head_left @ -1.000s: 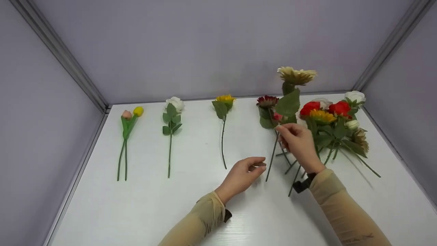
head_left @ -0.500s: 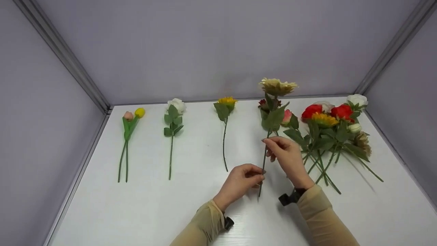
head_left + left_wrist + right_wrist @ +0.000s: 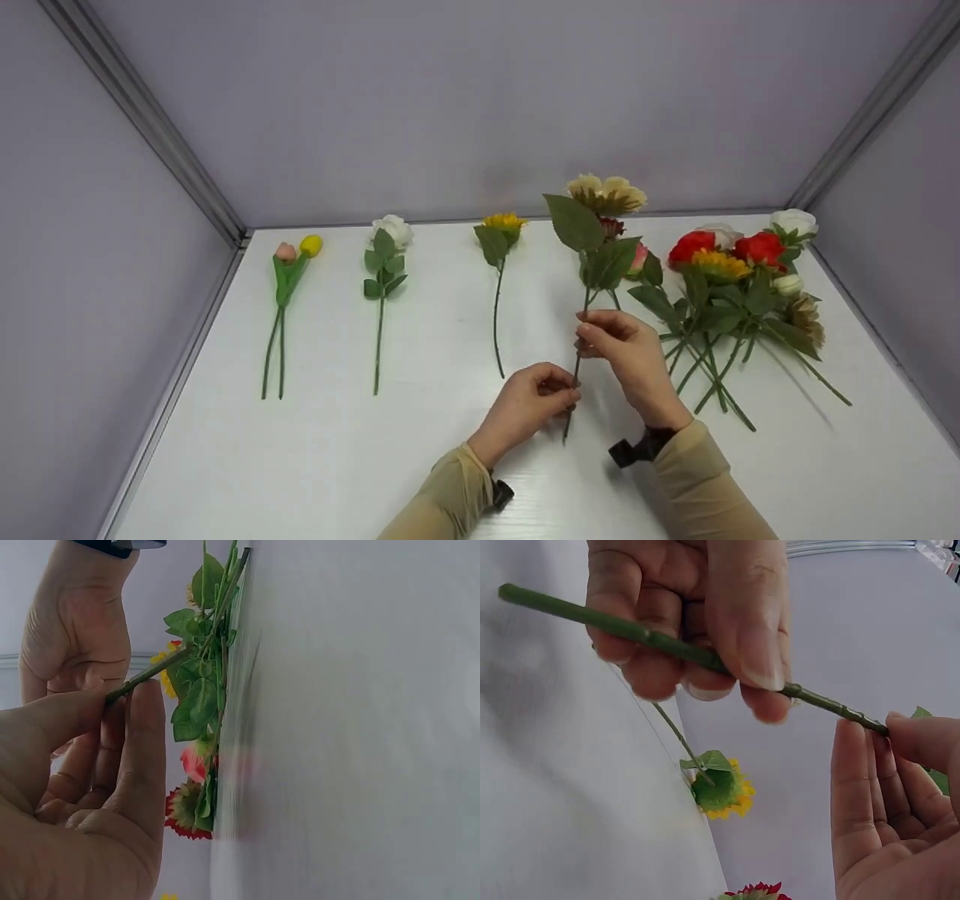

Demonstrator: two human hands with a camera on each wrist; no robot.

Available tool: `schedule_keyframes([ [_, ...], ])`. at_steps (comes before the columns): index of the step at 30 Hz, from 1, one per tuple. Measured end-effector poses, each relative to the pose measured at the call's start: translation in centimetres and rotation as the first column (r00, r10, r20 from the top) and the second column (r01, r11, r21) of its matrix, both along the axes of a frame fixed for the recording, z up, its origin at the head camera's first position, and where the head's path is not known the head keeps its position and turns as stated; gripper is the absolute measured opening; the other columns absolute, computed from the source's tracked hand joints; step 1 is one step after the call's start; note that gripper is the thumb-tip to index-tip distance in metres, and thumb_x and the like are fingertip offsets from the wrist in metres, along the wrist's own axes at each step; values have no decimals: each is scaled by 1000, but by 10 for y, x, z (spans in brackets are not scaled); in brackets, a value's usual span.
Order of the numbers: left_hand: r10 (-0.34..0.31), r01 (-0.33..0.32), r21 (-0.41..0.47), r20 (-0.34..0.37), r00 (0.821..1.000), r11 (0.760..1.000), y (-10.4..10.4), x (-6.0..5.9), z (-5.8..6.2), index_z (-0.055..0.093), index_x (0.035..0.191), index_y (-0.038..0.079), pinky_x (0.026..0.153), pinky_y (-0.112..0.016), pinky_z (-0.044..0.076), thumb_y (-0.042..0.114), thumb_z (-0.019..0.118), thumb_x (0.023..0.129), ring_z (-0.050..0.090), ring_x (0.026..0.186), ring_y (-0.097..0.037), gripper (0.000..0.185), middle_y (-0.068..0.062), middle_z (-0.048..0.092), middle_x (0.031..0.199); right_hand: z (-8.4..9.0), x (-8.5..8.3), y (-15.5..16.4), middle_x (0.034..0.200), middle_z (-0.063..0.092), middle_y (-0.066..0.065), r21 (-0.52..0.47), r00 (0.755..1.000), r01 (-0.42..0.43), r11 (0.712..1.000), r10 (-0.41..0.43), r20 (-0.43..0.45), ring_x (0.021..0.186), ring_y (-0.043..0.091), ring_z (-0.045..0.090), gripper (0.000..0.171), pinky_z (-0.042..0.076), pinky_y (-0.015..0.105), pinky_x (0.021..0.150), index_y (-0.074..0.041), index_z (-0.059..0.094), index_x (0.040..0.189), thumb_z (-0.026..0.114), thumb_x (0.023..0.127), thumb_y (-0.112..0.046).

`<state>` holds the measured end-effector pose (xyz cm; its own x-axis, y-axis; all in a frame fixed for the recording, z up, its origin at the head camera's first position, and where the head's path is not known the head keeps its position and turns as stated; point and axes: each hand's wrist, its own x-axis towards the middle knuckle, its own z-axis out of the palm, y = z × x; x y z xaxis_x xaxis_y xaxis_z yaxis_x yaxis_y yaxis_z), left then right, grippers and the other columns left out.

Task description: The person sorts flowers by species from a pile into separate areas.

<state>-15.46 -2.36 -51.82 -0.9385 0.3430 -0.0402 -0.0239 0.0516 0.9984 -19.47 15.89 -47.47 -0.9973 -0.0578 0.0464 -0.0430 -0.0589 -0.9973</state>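
A cream-petalled flower with broad green leaves stands nearly upright on its long green stem above the white table. My right hand pinches the stem at mid-length. Below it my left hand pinches the stem near its lower end. In the right wrist view the stem runs slanting under the right hand's fingers, with the left hand meeting it at lower right. In the left wrist view the left thumb and forefinger clamp the stem.
Laid out in a row on the table are a pink and yellow tulip pair, a white rose and a yellow sunflower. A dark red flower lies behind the held one. A heap of mixed flowers lies right. Grey walls enclose three sides.
The right hand carried the cream flower leftward and lower, away from the heap. The left hand closed in and took hold of the lower stem.
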Motion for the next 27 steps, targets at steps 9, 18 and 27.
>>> schedule_keyframes([
  [9,-2,1,35,25,1000,999,-3,-1,7,72,110,0,72,-30,61,14,75,94,72,81,-16,21,-1,73,93,-3,-4,-1,106,65,32,-21,1000,4,1000,-4,-4,82,29,70,35,61,43,79,1,72,116,80,92,-22],
  [18,24,-23,-117,3,1000,993,-25,-21,23,72,110,0,70,-31,61,14,73,96,70,81,-17,20,-2,71,93,5,-37,-25,97,71,18,37,999,-45,998,44,30,81,25,71,30,63,40,76,4,72,115,78,93,-15],
  [27,110,-101,-235,23,994,967,-65,-42,25,69,116,-3,69,-32,61,12,68,96,70,78,-19,24,-7,69,92,2,-75,-82,105,70,26,92,986,-142,986,132,102,79,20,72,26,62,33,74,7,70,117,72,96,-8],
])
